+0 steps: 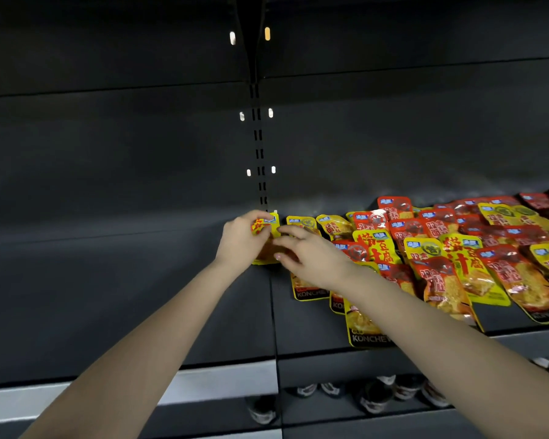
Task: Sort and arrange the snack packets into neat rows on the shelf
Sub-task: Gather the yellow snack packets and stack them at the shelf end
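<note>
The left part of the shelf [108, 296] lies bare, well away from the fingers; the work is at the seam where the two boards meet. The left hand [240, 240] has its fingers curled round the top of a yellow packet [264, 245], thumb in front, holding it near the back of the shelf; the packet's lower edge seems to rest on the board, just below the fingertips. The right hand [301, 253] comes in from the other side, fingers stretched and only slightly parted, laid against the same packet's right edge; whether it grips or merely steadies, I cannot tell. Just beside and under that hand lies another yellow packet [301, 226], and beyond it, further right, the heap of red and yellow packets [441, 248], overlapping at all angles.

By my reckoning the step in hand is the setting down of the first packet of a row at the left end of the stock, and little sorting is done; the next move calls for squaring this packet to the back wall, then drawing a like one from the heap to lie beside it.

Most of the held packet's face is hidden by the fingers; the heap runs off the right edge; items on the lower shelf [377, 397] are too dim to name.
</note>
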Tool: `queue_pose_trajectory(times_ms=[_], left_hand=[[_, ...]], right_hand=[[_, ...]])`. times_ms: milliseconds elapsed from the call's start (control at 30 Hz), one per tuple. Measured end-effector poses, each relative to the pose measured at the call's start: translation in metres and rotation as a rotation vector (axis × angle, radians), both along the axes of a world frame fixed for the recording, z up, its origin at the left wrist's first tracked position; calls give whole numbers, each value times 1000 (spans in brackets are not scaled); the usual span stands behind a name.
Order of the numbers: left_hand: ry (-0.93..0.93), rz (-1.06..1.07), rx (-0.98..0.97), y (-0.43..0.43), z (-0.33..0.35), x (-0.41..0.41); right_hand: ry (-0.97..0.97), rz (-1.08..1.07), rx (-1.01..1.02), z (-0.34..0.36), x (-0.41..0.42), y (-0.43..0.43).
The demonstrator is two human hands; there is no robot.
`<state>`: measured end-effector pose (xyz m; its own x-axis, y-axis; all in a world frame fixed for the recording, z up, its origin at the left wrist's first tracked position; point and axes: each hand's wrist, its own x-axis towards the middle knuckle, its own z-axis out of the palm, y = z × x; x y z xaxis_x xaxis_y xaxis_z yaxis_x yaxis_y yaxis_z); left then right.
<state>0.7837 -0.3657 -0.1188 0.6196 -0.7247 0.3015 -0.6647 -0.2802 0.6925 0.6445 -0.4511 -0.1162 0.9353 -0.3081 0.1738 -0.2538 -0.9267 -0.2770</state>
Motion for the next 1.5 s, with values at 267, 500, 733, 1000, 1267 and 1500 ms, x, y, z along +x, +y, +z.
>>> queue_pose_trajectory(times_ms=[267,500,733,1000,1267,1500], left_hand=[[-67,-242,-33,-35,16,-49],[-92,-361,7,-74,9,-98],[-120,-411,57,-98,11,-117],[-276,-398,214,-118,1,-122],[-270,-358,245,-112,-4,-116],[-197,-328,230,-107,-7,-115]], right_hand=[[-134,-191,96,5,-61,-26],[-73,-337,77,7,-120,-55],[-44,-371,85,6,-143,-74],[-17,-374,110,6,-157,-93],[12,-327,70,-2,-147,-96],[51,-318,55,-5,-143,-98]])
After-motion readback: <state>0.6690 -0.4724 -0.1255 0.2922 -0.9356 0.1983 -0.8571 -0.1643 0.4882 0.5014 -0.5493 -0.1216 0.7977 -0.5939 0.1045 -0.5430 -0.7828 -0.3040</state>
